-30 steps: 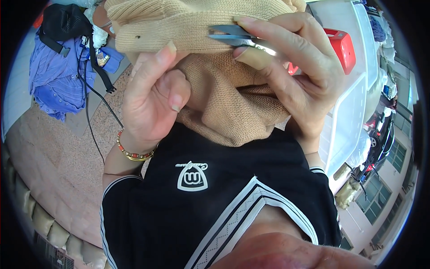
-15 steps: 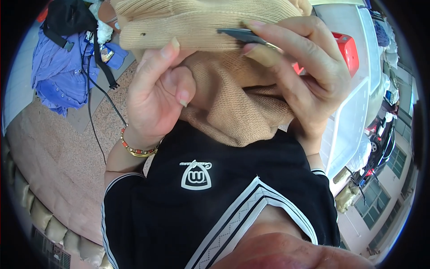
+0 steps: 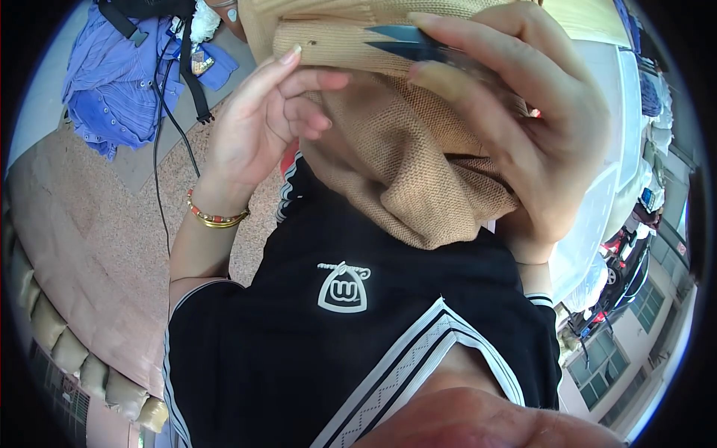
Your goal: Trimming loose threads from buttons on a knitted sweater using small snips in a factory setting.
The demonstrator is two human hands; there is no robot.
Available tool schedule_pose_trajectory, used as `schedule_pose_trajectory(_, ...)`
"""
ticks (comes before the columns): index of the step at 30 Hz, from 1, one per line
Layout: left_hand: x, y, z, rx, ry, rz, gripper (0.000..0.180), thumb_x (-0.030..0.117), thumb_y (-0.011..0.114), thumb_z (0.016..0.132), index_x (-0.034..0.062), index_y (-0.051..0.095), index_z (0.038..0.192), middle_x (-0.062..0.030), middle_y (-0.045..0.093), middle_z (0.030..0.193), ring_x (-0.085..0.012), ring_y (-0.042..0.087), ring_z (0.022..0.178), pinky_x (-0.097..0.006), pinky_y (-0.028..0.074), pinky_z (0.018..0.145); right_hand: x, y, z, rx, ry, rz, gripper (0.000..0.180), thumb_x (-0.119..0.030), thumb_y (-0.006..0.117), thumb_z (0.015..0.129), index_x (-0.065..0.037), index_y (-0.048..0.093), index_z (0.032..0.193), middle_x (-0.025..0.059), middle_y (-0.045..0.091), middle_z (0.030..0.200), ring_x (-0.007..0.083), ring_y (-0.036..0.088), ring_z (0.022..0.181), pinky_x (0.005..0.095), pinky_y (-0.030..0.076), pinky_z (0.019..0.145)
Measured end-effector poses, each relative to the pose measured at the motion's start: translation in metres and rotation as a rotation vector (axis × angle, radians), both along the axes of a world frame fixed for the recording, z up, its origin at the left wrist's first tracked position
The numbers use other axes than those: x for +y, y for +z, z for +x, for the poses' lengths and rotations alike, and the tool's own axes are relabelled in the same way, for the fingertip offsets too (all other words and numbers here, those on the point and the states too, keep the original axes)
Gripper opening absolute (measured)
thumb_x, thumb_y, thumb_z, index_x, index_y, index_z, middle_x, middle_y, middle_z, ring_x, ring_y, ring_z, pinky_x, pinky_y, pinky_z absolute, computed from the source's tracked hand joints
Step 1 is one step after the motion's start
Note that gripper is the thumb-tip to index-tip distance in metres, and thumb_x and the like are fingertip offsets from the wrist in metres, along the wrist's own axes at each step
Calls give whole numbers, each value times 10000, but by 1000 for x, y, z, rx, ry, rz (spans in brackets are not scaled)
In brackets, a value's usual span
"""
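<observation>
"Looking at the right grip [image 3: 556, 127], what do you see?"

"It pinches the snips [image 3: 407, 50] between thumb and finger. Their blades stand apart, to the left of this grip, over the band [image 3: 343, 48] of the tan knit [image 3: 418, 149]."

"And the left grip [image 3: 258, 123]?"

"Its fingers are spread, the thumb near a dark spot [image 3: 312, 43] on the band; touching or not, I cannot tell. The knit lies mostly between both grips."

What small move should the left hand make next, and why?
Probably the left hand should pinch the ribbed knit band beside the small dark spot, steadying it: its fingers look loosely spread, while the right hand holds thread snips with parted blades pointing toward that spot.
</observation>
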State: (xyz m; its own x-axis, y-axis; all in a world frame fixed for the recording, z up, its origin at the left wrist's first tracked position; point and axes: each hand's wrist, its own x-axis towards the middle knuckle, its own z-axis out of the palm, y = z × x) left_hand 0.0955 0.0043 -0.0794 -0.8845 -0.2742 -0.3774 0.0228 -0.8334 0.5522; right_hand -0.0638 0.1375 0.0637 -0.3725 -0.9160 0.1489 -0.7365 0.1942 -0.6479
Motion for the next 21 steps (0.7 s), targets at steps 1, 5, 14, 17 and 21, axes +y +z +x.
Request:
schedule_pose_trajectory(1,0,0,-1,7,63,-32,398,299,404,1007,-57,496,1160,-225,664,1013,-184,674,644,-253,557,574,-5,5,2,-76,-47,88,317,-54,778,694,4,701,996,90,589,794,194,574,664,273,446,577)
schedule_pose_trajectory(5,0,13,0,64,125,-301,310,235,438,1002,-49,527,1090,-216,667,976,-185,667,630,-254,545,586,-6,-12,-12,38,154,-77,286,-34,746,719,22,693,995,92,585,801,200,595,701,276,470,608)
schedule_pose_trajectory(14,9,48,4,105,203,-521,306,185,394,1013,-74,524,1113,-202,659,986,-189,638,607,-253,506,538,-19,6,-5,-4,132,42,336,-43,744,664,-1,704,995,74,588,803,200,595,698,288,483,594)
schedule_pose_trajectory(17,10,50,3,92,185,-544,336,180,375,1014,-88,500,1176,-190,641,1029,-191,610,600,-261,494,540,-19,6,-3,17,108,16,309,-42,750,660,-2,710,965,64,586,788,195,593,677,292,480,575)
schedule_pose_trajectory(21,7,41,9,102,170,-565,333,171,371,1011,-85,502,1178,-178,638,1034,-189,605,614,-259,491,557,-21,-4,1,3,83,-56,283,-40,757,651,-3,712,928,62,581,766,199,588,649,293,477,558)
